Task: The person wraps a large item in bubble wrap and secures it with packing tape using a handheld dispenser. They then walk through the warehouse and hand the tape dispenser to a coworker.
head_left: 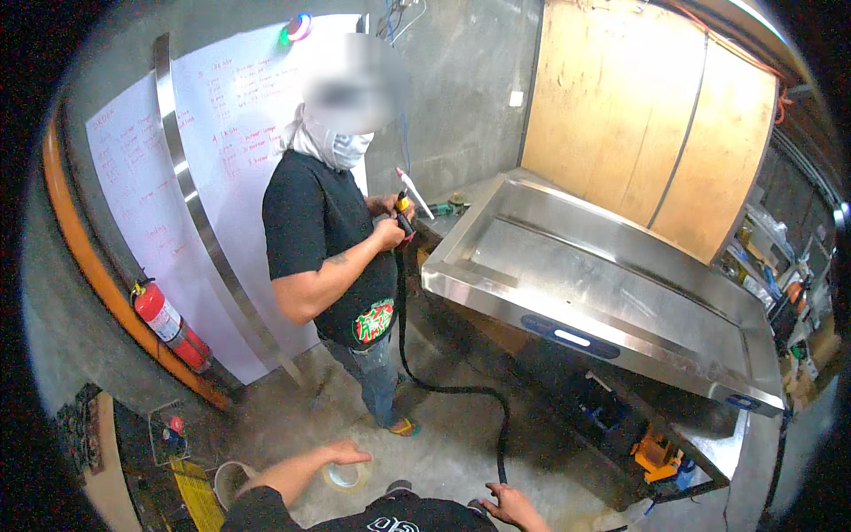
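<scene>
My left hand is curled at the bottom centre, in front of my body. A pale roll of tape hangs just under its fingers and seems to be gripped at its upper edge. Low on the right, my right hand holds nothing, its fingers apart. The lower end of a black hose passes close to its fingertips. That hose runs up to a black and yellow hand tool that a standing co-worker grips with both hands.
A large stainless steel tray-like unit lies on the workbench at right, its front corner jutting out. An orange tool sits on the shelf beneath. At left are a red fire extinguisher, a bucket and a yellow grate.
</scene>
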